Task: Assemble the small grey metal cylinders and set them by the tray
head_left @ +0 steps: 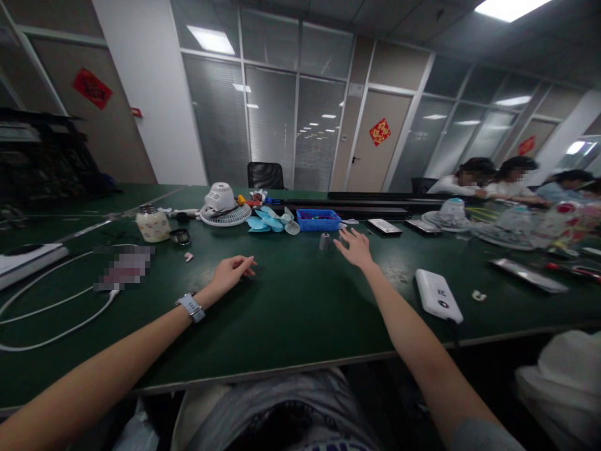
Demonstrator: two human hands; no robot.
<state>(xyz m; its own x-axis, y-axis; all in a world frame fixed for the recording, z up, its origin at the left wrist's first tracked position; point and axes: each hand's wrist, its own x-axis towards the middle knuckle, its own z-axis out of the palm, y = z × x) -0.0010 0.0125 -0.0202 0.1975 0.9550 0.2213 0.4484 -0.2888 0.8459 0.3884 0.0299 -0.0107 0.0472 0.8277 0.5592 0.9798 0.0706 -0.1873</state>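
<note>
My right hand (355,248) is over the green table (291,313) with its fingers spread and nothing in them. Just left of its fingertips a small grey metal cylinder (324,242) stands upright, apart from the hand. My left hand (231,273) rests at the left, fingers bent and thumb near the index finger; whether anything small is between them is too small to tell. Behind the cylinder is a blue tray (318,220) with small parts inside. Light-blue fan blades (267,220) lie left of the tray, beside a white fan body with its grille (220,207).
At the left are a patterned jar (153,224), a dark cup (180,236) and a white cable (61,342). A white power bank (438,295) lies at the right, near a small white piece (479,295). Several people sit at the far right.
</note>
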